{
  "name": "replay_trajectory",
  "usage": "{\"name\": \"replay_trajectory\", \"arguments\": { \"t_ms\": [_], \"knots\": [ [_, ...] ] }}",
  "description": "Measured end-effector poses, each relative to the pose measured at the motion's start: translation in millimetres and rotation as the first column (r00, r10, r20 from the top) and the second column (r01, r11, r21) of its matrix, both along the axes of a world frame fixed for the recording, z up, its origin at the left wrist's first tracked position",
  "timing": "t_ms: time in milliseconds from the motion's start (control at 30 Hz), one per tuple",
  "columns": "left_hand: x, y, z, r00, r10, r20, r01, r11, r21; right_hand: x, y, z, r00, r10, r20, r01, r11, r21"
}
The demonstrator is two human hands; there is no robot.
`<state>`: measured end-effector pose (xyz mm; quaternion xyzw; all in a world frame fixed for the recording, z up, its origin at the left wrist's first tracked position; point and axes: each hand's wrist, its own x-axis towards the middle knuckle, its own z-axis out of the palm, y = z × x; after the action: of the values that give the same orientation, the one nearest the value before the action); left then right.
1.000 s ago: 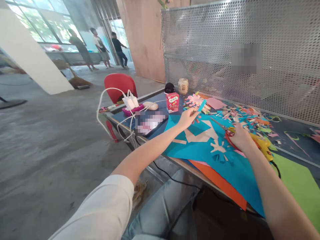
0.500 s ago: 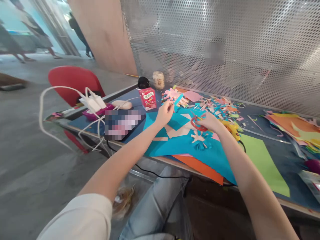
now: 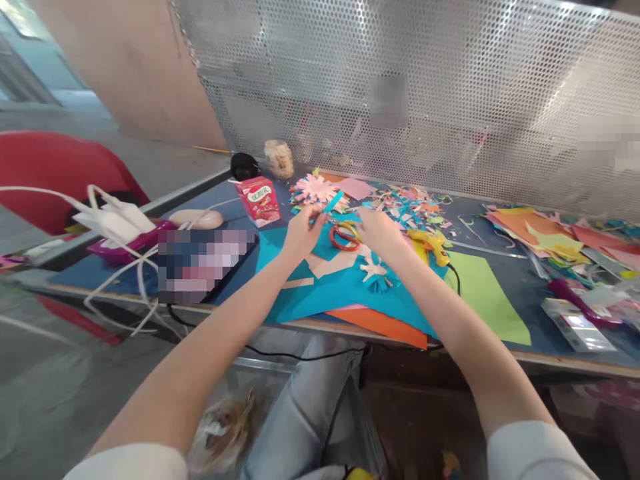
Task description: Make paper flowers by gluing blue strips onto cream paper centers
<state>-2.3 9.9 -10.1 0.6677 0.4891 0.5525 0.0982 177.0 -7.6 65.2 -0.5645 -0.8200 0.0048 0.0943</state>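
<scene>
My left hand (image 3: pixel 303 230) pinches a narrow strip of blue paper (image 3: pixel 333 202), which slants up and right from the fingertips. Close on its right, my right hand (image 3: pixel 379 228) is closed at the yellow loop of a pair of scissors (image 3: pixel 345 239) with red and yellow handles. Their blades point left toward the strip, partly hidden near my left fingers. A large blue paper sheet (image 3: pixel 300 300) lies beneath both hands, with pale pink paper pieces (image 3: pixel 333 265) on it. Below my right hand sits a fringed blue and pale pink paper flower (image 3: pixel 375 270).
Behind my hands are a fringed paper pompom (image 3: pixel 316 190) and a heap of paper scraps (image 3: pixel 410 208). A yellow glue gun (image 3: pixel 431 245) lies right, beside green paper (image 3: pixel 483 293). Leftward stand a red drink carton (image 3: pixel 259 202), a tablet (image 3: pixel 205 267) and cabled white plugs (image 3: pixel 117 220).
My view has swung to the right. My right hand and the scissors have come nearer to my left hand, which still holds the blue strip.
</scene>
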Motion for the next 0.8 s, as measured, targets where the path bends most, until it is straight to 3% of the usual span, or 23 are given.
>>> {"name": "replay_trajectory", "arguments": {
  "t_ms": [67,100,167,233,433,567,667,800],
  "knots": [
    [2.7,-2.6,2.1,0.999,0.014,-0.030,-0.013,1.000,0.027,28.4,-10.6,-0.4,0.995,-0.096,-0.015,0.097,0.995,0.033],
    [3.9,-3.2,2.7,0.999,0.025,-0.043,-0.023,0.999,0.033,43.8,-13.3,-2.6,0.975,-0.219,-0.043,0.222,0.972,0.071],
    [5.8,-3.0,1.9,0.998,0.023,-0.054,-0.022,1.000,0.005,73.5,-13.5,-10.6,0.871,-0.485,-0.080,0.491,0.867,0.083],
    [7.8,-1.7,-1.5,0.999,-0.026,-0.045,0.024,0.998,-0.064,97.9,-9.2,-21.1,0.764,-0.640,-0.083,0.642,0.767,-0.011],
    [18.6,-6.0,-5.1,0.995,-0.094,0.010,0.094,0.975,-0.204,130.9,2.5,-41.9,0.746,-0.660,-0.088,0.651,0.751,-0.108],
    [33.6,-23.5,19.8,0.983,-0.071,0.172,0.118,0.953,-0.279,132.2,0.4,-35.4,0.745,-0.651,-0.145,0.632,0.759,-0.160],
    [49.1,-32.0,41.4,0.979,-0.074,0.191,0.140,0.923,-0.358,132.9,-3.8,-25.0,0.721,-0.662,-0.203,0.632,0.749,-0.198],
    [67.4,-22.9,48.8,0.968,-0.169,0.186,0.220,0.925,-0.308,140.3,-7.4,-15.2,0.710,-0.656,-0.257,0.602,0.754,-0.263]
  ]
}}
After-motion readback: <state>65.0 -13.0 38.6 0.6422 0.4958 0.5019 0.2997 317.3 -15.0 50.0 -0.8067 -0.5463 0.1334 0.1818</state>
